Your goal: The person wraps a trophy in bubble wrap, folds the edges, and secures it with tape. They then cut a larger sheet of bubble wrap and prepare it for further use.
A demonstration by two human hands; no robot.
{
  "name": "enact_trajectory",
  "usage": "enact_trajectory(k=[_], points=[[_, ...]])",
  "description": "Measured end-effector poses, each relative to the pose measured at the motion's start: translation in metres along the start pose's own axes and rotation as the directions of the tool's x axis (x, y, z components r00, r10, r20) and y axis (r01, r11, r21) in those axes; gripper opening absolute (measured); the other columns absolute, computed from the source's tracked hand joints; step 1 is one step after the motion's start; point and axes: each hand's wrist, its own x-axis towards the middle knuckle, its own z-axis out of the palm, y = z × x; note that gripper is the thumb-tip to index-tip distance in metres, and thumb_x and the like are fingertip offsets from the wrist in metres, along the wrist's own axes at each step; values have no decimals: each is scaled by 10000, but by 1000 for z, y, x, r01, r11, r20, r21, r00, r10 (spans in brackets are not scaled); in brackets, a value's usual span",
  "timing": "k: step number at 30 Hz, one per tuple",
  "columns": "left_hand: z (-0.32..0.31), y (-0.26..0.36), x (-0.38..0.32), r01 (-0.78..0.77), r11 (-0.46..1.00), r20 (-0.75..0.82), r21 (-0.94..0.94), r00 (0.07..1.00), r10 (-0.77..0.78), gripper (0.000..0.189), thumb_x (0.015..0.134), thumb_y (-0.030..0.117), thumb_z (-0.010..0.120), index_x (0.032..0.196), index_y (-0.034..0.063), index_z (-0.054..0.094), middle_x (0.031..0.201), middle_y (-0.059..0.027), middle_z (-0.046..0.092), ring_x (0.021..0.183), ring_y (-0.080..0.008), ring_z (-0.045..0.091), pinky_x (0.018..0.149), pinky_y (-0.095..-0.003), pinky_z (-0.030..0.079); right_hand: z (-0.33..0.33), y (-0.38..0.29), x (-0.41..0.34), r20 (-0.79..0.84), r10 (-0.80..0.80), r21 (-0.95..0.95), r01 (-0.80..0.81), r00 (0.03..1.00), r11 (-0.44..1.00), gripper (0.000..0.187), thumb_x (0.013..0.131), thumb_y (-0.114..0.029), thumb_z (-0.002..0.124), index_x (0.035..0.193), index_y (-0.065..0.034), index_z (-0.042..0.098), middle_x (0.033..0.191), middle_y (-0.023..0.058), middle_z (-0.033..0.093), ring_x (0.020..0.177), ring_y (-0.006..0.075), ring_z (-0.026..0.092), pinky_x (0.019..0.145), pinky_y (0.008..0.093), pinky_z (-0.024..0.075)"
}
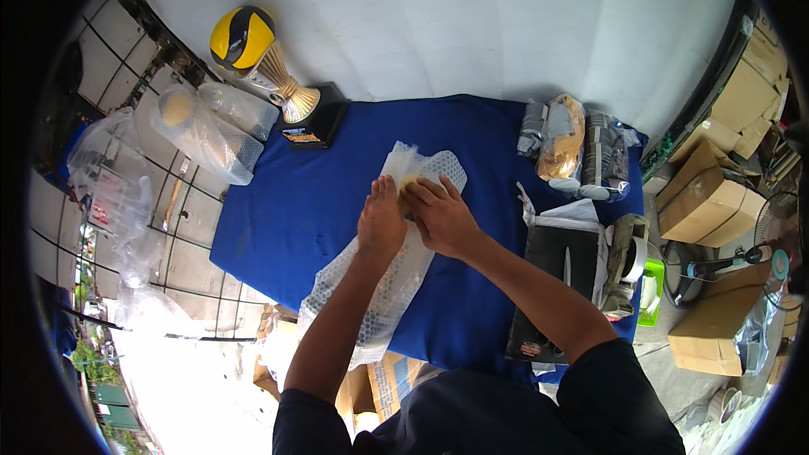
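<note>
A sheet of bubble wrap (373,291) runs over the blue cloth (278,221) from the table's middle down to its near edge. Both hands rest on its far part, over a yellowish object (411,184) mostly hidden under the fingers. My left hand (383,215) lies flat on the left side of it, fingers together. My right hand (442,215) presses from the right, its fingers slightly spread and bent over the object. Whether either hand grips it cannot be told.
Back left, a trophy with a yellow and black volleyball (243,38) stands beside bubble-wrapped items (208,139). Plastic-wrapped trophy parts (562,145) lie back right. Nearer on the right are a black box (550,272) with a pointed blade on it and a tape dispenser (626,259).
</note>
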Motion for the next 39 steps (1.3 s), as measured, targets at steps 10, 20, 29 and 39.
enact_trajectory(k=[10,20,29,39], points=[[-32,17,3,-71,986,86,149,995,59,577,975,53,655,1545,-17,589,1440,-215,567,1337,-409,539,1103,-540,512,-6,-7,10,-63,91,127,-82,994,989,504,947,-45,696,1449,-78,663,1301,160,749,1296,349,706,1169,587,486],[-41,-28,17,-186,958,144,-218,965,220,426,1018,81,676,1443,56,691,1378,-145,663,1311,-345,623,1074,-507,527,-1,11,43,-34,236,299,-215,971,930,232,938,6,680,1135,-2,803,1140,167,778,1060,378,762,936,473,630],[-46,-61,46,-459,833,181,-310,831,526,297,999,98,762,1290,114,822,1467,-82,674,1339,-330,604,1161,-466,511,11,-6,31,9,236,102,-235,972,967,440,924,52,682,1362,13,707,1384,210,665,1272,428,663,1087,486,572],[-43,-68,52,-440,846,157,-300,852,499,351,978,235,832,1329,221,832,1505,-75,594,1392,-328,548,1164,-467,530,-54,-63,-46,-350,406,255,-331,844,908,571,975,13,711,1531,-3,581,1492,252,624,1352,446,641,1144,477,527]])
